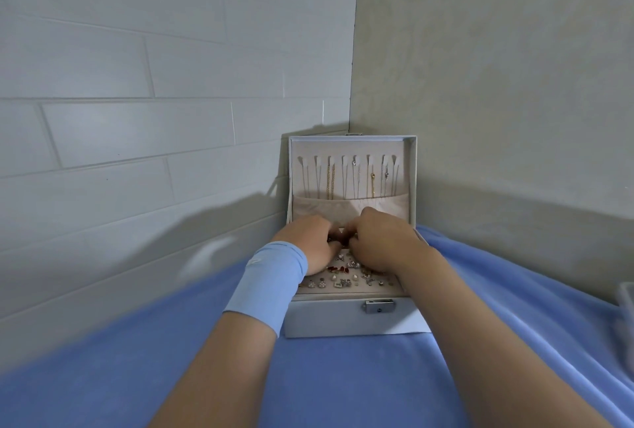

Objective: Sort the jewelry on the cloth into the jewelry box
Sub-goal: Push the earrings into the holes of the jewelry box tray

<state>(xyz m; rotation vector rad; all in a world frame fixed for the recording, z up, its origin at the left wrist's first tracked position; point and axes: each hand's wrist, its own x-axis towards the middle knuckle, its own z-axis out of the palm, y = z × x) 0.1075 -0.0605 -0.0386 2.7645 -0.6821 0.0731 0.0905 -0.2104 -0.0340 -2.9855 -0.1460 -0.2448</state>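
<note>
A white jewelry box stands open on the blue cloth, in the corner of two walls. Its raised lid holds several necklaces on hooks above a beige pocket. The beige tray carries several earrings, some red, some pearl. My left hand, with a blue wristband, and my right hand meet over the back of the tray. Their curled fingertips pinch a small dark red piece between them; the hands hide most of it.
Walls close in behind and to the right of the box. A pale container edge shows at the far right on the cloth. A metal latch sits on the box front.
</note>
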